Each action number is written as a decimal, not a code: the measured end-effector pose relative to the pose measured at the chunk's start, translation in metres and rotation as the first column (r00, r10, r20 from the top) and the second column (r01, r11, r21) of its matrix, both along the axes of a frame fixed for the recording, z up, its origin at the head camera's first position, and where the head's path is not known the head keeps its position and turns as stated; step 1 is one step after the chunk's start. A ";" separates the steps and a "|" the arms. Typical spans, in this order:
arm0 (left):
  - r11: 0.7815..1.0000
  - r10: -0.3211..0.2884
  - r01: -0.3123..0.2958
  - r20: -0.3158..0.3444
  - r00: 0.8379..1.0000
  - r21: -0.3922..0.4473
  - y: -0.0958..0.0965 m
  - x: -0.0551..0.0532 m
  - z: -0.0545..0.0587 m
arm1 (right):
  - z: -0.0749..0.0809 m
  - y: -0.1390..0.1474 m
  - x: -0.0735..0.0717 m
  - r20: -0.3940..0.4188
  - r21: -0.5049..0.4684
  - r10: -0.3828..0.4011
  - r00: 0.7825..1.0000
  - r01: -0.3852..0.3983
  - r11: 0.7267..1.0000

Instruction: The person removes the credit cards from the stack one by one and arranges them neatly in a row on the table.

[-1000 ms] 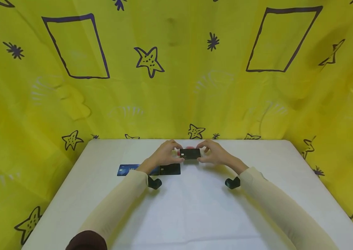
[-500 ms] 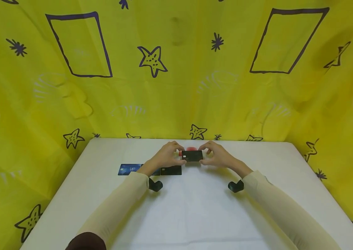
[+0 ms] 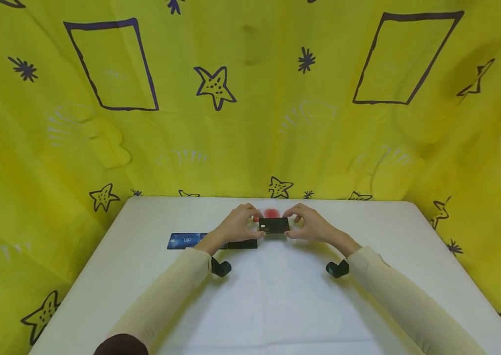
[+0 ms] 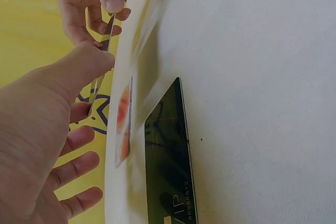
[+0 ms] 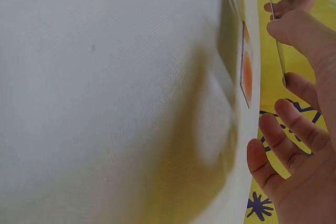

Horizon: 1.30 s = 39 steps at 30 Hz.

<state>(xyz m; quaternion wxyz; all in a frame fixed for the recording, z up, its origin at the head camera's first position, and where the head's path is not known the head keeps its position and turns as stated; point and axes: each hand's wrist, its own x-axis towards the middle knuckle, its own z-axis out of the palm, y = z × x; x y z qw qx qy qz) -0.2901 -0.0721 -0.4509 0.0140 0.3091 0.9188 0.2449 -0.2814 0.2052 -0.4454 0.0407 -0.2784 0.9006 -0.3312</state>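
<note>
A black VIP card (image 3: 274,226) is held between both hands above the white table. My left hand (image 3: 240,222) pinches its left end with thumb and forefinger; in the left wrist view the other fingers (image 4: 83,167) stand spread apart. The card's right end is pinched by my right hand (image 3: 309,223), its remaining fingers (image 5: 273,129) also loose. Behind the held card lies a card with red-orange circles (image 3: 271,213), partly hidden. By my left wrist, a blue VIP card (image 3: 183,240), a second blue card (image 3: 222,245) and a black card (image 3: 243,244) lie in a row, partly covered by my arm.
The white table (image 3: 294,296) runs back to a yellow curtain (image 3: 250,138) with stars and frames drawn on it. Dark wrist-worn mounts (image 3: 221,267) jut inward beneath both wrists. A dark round shape (image 3: 121,344) shows at the bottom edge.
Both hands have drawn the black card slightly towards me and to the right. More of the card with red-orange circles shows behind it. The row of cards has stayed put.
</note>
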 end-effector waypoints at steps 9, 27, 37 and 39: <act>1.000 -0.019 0.019 -0.013 1.000 -0.001 0.000 0.005 -0.001 | -0.004 0.001 0.006 0.017 0.006 -0.012 1.000 0.012 1.000; 1.000 -0.003 0.003 0.009 1.000 -0.004 0.002 0.013 -0.005 | -0.006 0.002 0.013 0.008 0.014 0.004 1.000 -0.004 1.000; 1.000 0.008 -0.008 0.027 1.000 0.002 0.000 0.019 -0.009 | -0.013 0.001 0.015 -0.036 -0.001 0.028 0.999 -0.028 1.000; 1.000 0.000 0.000 0.013 1.000 -0.001 0.000 0.019 -0.011 | -0.015 0.000 0.016 -0.040 0.000 0.031 0.999 -0.031 1.000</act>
